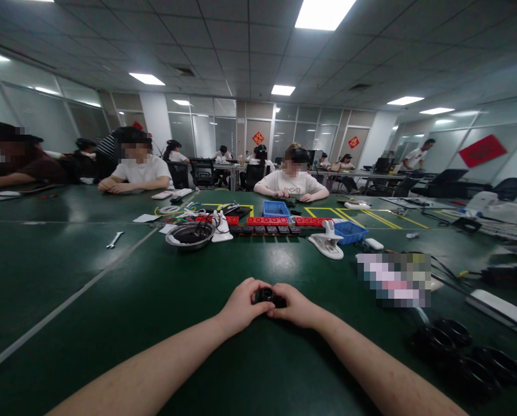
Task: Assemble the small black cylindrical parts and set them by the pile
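We see two bare forearms entering from the lower edge of the view. Neither arm carries a sleeve within the visible length; any garment ends outside the view. The left hand [241, 305] and the right hand [296, 308] are ungloved. We find no watch, bracelet or strap at either wrist, and no ring on the fingers that show. Fine detail of the fingernails cannot be resolved.

A big dark green surface [111, 323] holds many things. A metal bowl [190, 236] sits near a white clamp [327, 241] and two blue bins [276, 208]. Red blocks [267, 221] and black blocks [264, 230] lie in rows between them. A small wrench [115, 239] lies off to the left. Black rings [461, 346] sit at the right.
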A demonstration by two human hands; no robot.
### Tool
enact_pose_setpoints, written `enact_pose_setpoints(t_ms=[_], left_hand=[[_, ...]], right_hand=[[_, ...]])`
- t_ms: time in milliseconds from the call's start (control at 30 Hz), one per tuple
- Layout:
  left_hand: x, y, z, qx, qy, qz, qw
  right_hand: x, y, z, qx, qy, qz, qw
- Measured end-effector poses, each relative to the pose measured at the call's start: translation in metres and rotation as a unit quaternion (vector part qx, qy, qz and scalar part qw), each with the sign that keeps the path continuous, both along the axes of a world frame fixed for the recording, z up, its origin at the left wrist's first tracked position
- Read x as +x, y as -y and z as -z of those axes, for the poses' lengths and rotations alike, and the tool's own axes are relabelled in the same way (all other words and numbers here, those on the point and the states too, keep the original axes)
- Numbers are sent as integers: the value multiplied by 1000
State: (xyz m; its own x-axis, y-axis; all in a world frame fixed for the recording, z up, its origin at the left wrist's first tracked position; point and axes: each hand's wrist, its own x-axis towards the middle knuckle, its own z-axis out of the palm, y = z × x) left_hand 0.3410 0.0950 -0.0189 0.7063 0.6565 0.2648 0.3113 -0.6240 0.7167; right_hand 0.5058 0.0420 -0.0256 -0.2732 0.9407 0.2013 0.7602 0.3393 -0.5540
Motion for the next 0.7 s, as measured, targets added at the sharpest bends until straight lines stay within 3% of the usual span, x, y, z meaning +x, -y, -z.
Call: enact_pose_setpoints(t_ms=[700], left_hand=[[0,1,-2,-9,1,5,1000]], right_hand=[[3,0,-2,-16,-18,-23,999]])
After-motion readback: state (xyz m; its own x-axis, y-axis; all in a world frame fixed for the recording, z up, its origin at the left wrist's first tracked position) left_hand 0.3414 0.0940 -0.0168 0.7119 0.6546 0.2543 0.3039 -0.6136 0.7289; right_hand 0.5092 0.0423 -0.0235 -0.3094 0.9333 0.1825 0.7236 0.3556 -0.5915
